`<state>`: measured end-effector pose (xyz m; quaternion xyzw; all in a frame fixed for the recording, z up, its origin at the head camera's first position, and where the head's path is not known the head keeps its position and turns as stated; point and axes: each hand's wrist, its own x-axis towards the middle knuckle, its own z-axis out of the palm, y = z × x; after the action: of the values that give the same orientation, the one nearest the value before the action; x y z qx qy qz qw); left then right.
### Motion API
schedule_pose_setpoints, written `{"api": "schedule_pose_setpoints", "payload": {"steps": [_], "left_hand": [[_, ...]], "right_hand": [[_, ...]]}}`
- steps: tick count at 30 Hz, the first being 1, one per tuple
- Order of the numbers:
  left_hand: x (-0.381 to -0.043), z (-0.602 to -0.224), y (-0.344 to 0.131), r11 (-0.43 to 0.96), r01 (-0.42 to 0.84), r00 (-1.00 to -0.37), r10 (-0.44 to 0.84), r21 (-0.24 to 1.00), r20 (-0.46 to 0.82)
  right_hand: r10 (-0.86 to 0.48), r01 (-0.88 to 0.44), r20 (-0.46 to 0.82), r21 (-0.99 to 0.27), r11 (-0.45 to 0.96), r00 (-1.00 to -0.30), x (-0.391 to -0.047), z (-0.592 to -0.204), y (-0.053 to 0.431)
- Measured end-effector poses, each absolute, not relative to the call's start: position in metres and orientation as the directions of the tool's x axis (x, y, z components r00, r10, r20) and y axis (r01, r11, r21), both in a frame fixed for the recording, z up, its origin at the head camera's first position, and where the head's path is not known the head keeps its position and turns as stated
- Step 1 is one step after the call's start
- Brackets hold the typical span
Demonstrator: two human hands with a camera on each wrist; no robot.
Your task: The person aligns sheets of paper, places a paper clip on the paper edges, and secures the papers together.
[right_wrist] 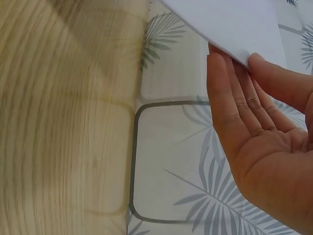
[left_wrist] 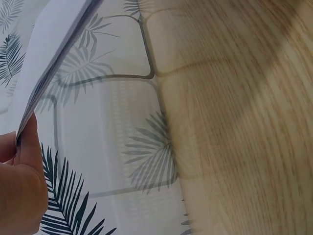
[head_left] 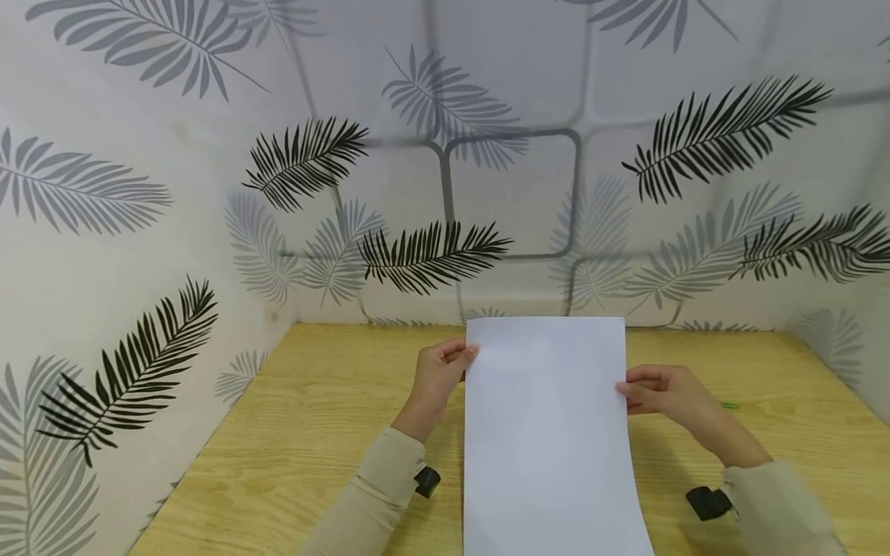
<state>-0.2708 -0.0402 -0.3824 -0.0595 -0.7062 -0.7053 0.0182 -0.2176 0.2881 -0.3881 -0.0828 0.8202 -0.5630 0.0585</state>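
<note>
White paper (head_left: 545, 432) is held up above the wooden table, its long sides running toward the bottom of the head view. My left hand (head_left: 439, 378) pinches its left edge near the far corner, thumb on the near face. On the opposite edge, slightly lower, my right hand (head_left: 664, 395) grips it between thumb and fingers. Seen from the left wrist, the paper (left_wrist: 46, 54) has a layered edge, so more than one sheet seems to be there. In the right wrist view the thumb lies on top of the paper (right_wrist: 234, 24) and the fingers are beneath.
A light wooden table (head_left: 334, 394) spreads under both arms. Behind it and along the left stands a pale covering (head_left: 507, 201) with leaf prints. A small green object (head_left: 730, 405) lies on the table beyond the right wrist, mostly hidden. Dark wrist cameras sit at both cuffs.
</note>
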Motion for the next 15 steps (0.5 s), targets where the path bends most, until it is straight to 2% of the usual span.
{"api": "schedule_pose_setpoints", "payload": {"steps": [10, 15], "left_hand": [[-0.270, -0.383, -0.040, 0.021, 0.081, -0.995, 0.054, 0.996, 0.080], [-0.271, -0.384, -0.040, 0.024, 0.083, -0.995, 0.055, 0.996, 0.082]], "right_hand": [[-0.270, -0.237, 0.145, -0.908, 0.345, -0.952, -0.214, -0.391, 0.306], [-0.264, -0.289, 0.193, -0.871, 0.398, -0.945, -0.213, -0.392, 0.316]]}}
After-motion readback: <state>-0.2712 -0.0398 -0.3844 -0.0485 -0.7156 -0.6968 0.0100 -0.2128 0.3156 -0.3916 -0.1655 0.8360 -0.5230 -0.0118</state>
